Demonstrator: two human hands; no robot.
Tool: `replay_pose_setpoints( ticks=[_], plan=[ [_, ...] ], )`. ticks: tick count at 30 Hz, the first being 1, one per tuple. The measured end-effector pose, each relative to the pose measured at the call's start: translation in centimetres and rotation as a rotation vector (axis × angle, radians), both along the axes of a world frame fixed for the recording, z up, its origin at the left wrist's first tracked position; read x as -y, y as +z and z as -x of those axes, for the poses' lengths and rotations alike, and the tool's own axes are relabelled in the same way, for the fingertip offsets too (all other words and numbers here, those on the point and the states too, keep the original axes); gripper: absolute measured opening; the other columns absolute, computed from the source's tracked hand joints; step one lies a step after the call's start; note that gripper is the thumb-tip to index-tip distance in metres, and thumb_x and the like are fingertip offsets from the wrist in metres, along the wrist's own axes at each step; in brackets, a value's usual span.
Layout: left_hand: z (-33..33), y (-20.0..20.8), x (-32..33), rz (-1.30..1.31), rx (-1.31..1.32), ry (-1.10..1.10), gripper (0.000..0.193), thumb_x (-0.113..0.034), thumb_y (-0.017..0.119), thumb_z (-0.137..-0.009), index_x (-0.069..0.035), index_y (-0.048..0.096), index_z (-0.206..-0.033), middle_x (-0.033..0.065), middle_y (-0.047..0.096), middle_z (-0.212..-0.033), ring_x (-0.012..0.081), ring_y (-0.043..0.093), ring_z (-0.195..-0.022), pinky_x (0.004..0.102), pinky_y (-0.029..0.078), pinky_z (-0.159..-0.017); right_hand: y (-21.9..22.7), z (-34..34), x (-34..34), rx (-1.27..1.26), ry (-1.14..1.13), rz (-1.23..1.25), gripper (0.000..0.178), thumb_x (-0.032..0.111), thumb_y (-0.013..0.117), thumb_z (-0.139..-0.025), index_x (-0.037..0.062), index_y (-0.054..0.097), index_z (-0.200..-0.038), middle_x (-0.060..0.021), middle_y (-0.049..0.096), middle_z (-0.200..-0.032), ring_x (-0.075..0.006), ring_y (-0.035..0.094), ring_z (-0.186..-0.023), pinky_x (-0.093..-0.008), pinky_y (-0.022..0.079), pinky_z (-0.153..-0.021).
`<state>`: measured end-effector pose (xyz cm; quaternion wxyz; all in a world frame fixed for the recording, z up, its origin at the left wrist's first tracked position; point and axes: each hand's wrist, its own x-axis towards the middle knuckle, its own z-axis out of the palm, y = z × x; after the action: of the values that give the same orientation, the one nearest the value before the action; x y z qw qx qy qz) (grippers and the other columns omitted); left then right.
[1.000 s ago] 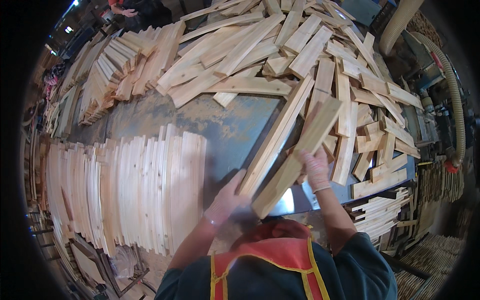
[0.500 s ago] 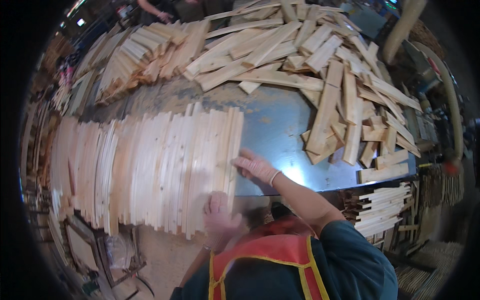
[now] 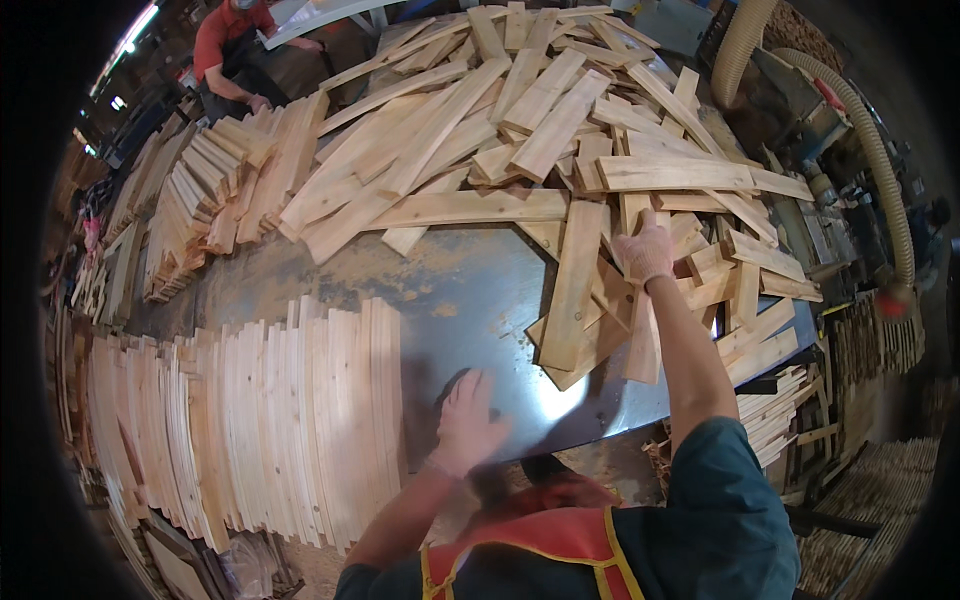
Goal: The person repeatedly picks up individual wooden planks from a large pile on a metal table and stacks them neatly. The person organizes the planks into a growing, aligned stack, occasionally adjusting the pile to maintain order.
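My right hand (image 3: 645, 250), in a pale glove, reaches into the loose pile at the right. Its fingers close round a narrow wooden board (image 3: 643, 345) that points toward me. My left hand (image 3: 468, 425), gloved too and slightly blurred, hovers over the bare metal tabletop (image 3: 465, 300) with its fingers stretched out and nothing in them. To the left of that hand, a row of wooden boards (image 3: 300, 420) stands packed side by side, running toward and away from me. Other boards (image 3: 570, 290) lie crisscrossed around my right hand.
Stacked boards (image 3: 215, 190) stand at the far left of the table, near a person in a red shirt (image 3: 235, 50). A ribbed hose (image 3: 890, 200) hangs at the right. More wood (image 3: 785, 410) is stacked below the table's right edge.
My right hand has left the row's right end and gone to a board in the pile. My left hand has come off the row onto the tabletop's side. The view has shifted.
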<state>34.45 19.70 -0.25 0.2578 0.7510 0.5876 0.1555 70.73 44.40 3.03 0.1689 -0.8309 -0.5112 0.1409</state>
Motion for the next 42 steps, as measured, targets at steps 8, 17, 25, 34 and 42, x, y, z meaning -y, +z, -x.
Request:
replay_pose_setpoints(
  ticks=[8,17,25,34,42],
  plan=[
    [-7.3,-3.3,-8.0,0.993,1.253,0.163,0.073,-0.016,0.065,-0.102,-0.006,0.029,-0.165,0.0067,0.056,-0.139,0.018,0.059,-0.124,0.0387,0.052,-0.105,1.2,5.9,16.1,-1.247,0.03,-0.206,0.062,0.029,0.078,-0.094,-0.0019,0.055,-0.143,-0.0091,0.066,-0.114,-0.0212,0.064,-0.104,-0.0339,0.054,-0.093],
    [-10.9,0.7,-8.4,0.634,0.148,-0.058,0.111,-0.056,0.076,-0.086,-0.009,0.019,-0.168,0.023,0.053,-0.154,0.0366,0.06,-0.134,0.0444,0.05,-0.11,2.1,-4.5,11.5,-1.108,-0.136,-0.147,0.021,0.027,0.074,-0.095,0.0069,0.071,-0.102,0.001,0.062,-0.082,-0.0108,0.053,-0.064,-0.0279,0.043,-0.063],
    [-15.6,4.5,-7.5,0.337,-0.008,-0.121,0.107,-0.055,0.077,-0.083,-0.001,0.028,-0.161,0.0264,0.058,-0.143,0.0427,0.065,-0.12,0.0464,0.054,-0.103,-3.1,-12.4,-2.2,-0.757,-0.5,-0.458,0.087,0.038,0.086,-0.08,0.0013,0.046,-0.148,-0.0173,0.062,-0.133,-0.0261,0.064,-0.115,-0.0428,0.055,-0.094],
    [-6.6,0.9,-3.7,0.604,0.755,0.027,0.052,-0.024,0.075,-0.081,0.001,0.063,-0.125,0.0229,0.071,-0.107,0.0357,0.067,-0.1,0.0425,0.052,-0.092,-1.3,-14.4,3.4,-1.389,-0.316,-0.477,0.047,-0.001,0.063,-0.085,0.0039,0.051,-0.13,-0.0138,0.063,-0.112,-0.0342,0.068,-0.101,-0.0452,0.063,-0.083],
    [6.5,3.5,16.6,0.421,0.345,0.252,0.054,-0.034,0.065,-0.093,-0.005,0.059,-0.139,0.0221,0.068,-0.117,0.0396,0.067,-0.108,0.0471,0.054,-0.095,-2.0,10.9,27.5,-1.348,-0.119,-0.352,0.083,-0.01,0.056,-0.083,0.0106,0.035,-0.161,-0.0136,0.054,-0.145,-0.0295,0.059,-0.127,-0.0449,0.054,-0.107]
  ],
)
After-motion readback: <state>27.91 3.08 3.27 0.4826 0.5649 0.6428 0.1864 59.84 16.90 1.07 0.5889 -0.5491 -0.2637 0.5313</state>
